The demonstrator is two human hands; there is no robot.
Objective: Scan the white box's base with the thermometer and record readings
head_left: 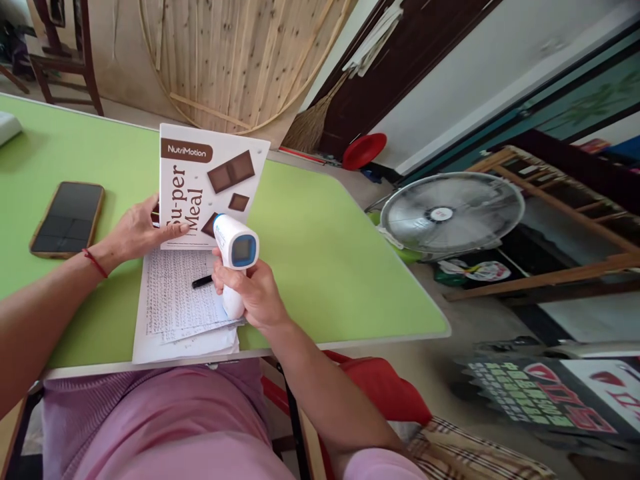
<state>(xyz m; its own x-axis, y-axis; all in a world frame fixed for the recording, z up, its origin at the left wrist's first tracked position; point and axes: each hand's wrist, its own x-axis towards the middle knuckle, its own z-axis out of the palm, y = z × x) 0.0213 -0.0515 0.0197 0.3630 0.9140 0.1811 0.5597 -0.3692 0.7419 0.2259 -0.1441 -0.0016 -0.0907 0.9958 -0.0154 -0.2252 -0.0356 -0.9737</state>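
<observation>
A: What do the hands hold, pls?

B: From my remote seat, I see the L hand (137,230) pinching the white box (205,190) at its left edge, thumb on front. The R hand (253,287) is wrapped around the handle of the white thermometer (237,241), screen toward cam.

A: And where are these things?

B: Box is upright at the far end of the papers (175,297) w/ a black pen (202,282); thermometer is before its lower right corner. Maybe they touch, I can't tell. Phone (67,219) lies left on the green table (325,267).

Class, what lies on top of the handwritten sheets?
A black pen lies on the sheets, its other end hidden behind the right hand. The white box covers their far edge.
</observation>
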